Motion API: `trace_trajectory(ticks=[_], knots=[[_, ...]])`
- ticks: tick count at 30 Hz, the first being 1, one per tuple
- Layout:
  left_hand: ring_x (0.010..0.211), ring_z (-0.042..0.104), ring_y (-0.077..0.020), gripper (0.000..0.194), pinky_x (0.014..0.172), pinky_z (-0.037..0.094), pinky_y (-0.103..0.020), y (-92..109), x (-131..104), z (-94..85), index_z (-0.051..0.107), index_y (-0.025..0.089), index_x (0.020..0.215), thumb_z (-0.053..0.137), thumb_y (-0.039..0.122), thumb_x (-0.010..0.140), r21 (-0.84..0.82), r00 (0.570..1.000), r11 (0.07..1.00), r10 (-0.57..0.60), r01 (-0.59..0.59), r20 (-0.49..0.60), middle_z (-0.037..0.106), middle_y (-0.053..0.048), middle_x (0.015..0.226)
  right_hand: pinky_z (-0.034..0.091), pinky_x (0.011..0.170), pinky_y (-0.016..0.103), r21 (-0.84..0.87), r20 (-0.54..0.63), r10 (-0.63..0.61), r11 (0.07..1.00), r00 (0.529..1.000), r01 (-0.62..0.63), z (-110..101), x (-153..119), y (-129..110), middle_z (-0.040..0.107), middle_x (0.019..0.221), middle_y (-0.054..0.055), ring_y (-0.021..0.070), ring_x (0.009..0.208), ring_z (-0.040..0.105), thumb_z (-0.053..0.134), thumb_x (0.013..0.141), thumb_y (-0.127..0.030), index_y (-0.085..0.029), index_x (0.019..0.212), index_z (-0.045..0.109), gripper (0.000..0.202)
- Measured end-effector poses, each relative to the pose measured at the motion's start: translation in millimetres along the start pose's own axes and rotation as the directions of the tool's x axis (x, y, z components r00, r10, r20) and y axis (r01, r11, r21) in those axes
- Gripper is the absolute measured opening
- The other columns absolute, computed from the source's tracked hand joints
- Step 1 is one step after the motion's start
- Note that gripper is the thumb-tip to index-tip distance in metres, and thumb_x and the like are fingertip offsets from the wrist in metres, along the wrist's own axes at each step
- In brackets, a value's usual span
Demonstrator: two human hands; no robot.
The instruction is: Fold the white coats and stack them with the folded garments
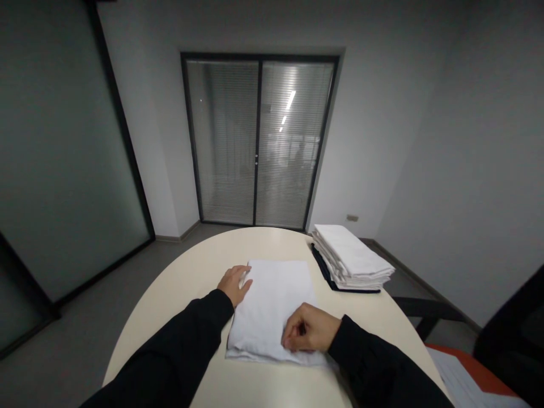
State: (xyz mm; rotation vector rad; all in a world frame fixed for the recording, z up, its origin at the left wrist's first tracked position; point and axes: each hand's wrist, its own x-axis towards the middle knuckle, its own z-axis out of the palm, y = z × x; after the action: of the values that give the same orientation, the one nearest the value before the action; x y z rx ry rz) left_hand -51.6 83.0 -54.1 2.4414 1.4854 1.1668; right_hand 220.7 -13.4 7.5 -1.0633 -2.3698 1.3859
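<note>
A folded white cloth (276, 303) lies flat on the round table before me, its layered front edge slightly rumpled. My left hand (235, 285) is open at the cloth's upper left side, with fingers spread and the tips at its edge. Over the lower right part of the cloth, my right hand (309, 328) is closed, its fingers curled in towards the thumb and resting on the fabric. No fold of cloth is seen raised between those fingers. The cloth's lower right corner is partly hidden by the right hand and sleeve.
A stack of folded white cloths (352, 255) sits at the table's right side, on top of a dark folded cloth (325, 269). The cream table (178, 289) has a curved edge. At lower right are a dark chair (514, 328) and a red surface (471, 368) with white material.
</note>
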Motion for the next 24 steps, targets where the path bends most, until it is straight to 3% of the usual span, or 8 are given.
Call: trace_trajectory(ticks=[4,7,10,12,13,16,19,24], knots=[[0.112,0.055,-0.0272,0.033,0.099,0.042,-0.046,-5,-5,10.0,0.065,0.019,0.113,0.058,0.027,0.082,0.009,0.993,1.000,0.023,-0.024,0.113,0.062,-0.012,0.119,0.043,0.048,0.019,0.191,0.070,0.054,0.979,0.996,-0.066,-1,2,8,0.069,0.068,0.004,0.0087,0.048,0.055,0.071,0.072,-0.047,-0.013,0.098,0.073,0.043],[0.113,0.055,-0.0278,0.029,0.099,0.042,-0.048,-4,-7,12.0,0.067,0.021,0.106,0.059,0.022,0.078,-0.018,0.991,0.999,0.038,-0.036,0.129,0.060,-0.011,0.122,0.042,0.047,0.021,0.142,-0.206,0.004,0.990,0.978,0.026,-14,5,21,0.063,0.058,0.003,0.0098,0.047,0.053,0.062,0.078,-0.050,-0.011,0.089,0.072,0.042],[0.111,0.055,-0.0268,0.031,0.098,0.043,-0.047,-3,-6,10.8,0.066,0.021,0.103,0.061,0.017,0.073,-0.088,0.987,0.995,0.057,-0.044,0.148,0.059,-0.010,0.120,0.045,0.053,0.024,-0.082,-0.635,-0.073,0.996,0.769,0.026,-35,9,43,0.063,0.067,0.005,0.0128,0.058,0.054,0.056,0.082,-0.048,-0.014,0.088,0.070,0.037],[0.108,0.056,-0.0243,0.035,0.097,0.043,-0.043,-1,-6,8.7,0.064,0.020,0.102,0.061,0.012,0.069,-0.169,0.984,0.984,0.085,-0.058,0.154,0.060,-0.008,0.114,0.049,0.060,0.028,-0.172,-0.771,-0.135,0.985,0.623,0.001,-48,10,61,0.066,0.091,0.009,0.0168,0.074,0.058,0.052,0.085,-0.045,-0.016,0.099,0.067,0.035],[0.106,0.056,-0.0227,0.037,0.097,0.044,-0.041,1,-5,7.6,0.063,0.019,0.101,0.060,0.008,0.067,-0.214,0.984,0.975,0.097,-0.062,0.153,0.060,-0.007,0.111,0.051,0.065,0.030,-0.203,-0.785,-0.166,0.979,0.596,0.004,-52,10,71,0.064,0.105,0.011,0.0187,0.083,0.060,0.050,0.085,-0.043,-0.017,0.106,0.064,0.035],[0.099,0.058,-0.0192,0.041,0.093,0.047,-0.035,5,-5,4.6,0.062,0.019,0.099,0.057,0.002,0.061,-0.316,0.982,0.947,0.112,-0.058,0.153,0.060,-0.005,0.102,0.049,0.088,0.039,-0.229,-0.797,-0.194,0.973,0.573,0.012,-59,13,95,0.047,0.136,0.013,0.0230,0.111,0.055,0.051,0.085,-0.041,-0.023,0.130,0.049,0.048],[0.092,0.060,-0.0177,0.039,0.088,0.049,-0.033,7,-4,4.2,0.061,0.018,0.100,0.058,0.005,0.064,-0.334,0.988,0.942,0.074,-0.025,0.135,0.060,-0.005,0.099,0.044,0.098,0.043,-0.165,-0.783,-0.138,0.986,0.606,0.011,-58,18,108,0.033,0.148,0.015,0.0228,0.116,0.053,0.049,0.087,-0.040,-0.023,0.138,0.040,0.054],[0.102,0.059,-0.0175,0.032,0.094,0.048,-0.034,-3,3,7.2,0.059,0.017,0.106,0.048,0.006,0.077,-0.302,0.997,0.950,-0.077,0.073,-0.004,0.059,-0.009,0.111,0.046,0.094,0.043,-0.170,-0.767,-0.091,0.983,0.635,-0.065,-57,21,103,0.053,0.132,0.013,0.0215,0.105,0.059,0.047,0.087,-0.036,-0.020,0.140,0.039,0.056]])
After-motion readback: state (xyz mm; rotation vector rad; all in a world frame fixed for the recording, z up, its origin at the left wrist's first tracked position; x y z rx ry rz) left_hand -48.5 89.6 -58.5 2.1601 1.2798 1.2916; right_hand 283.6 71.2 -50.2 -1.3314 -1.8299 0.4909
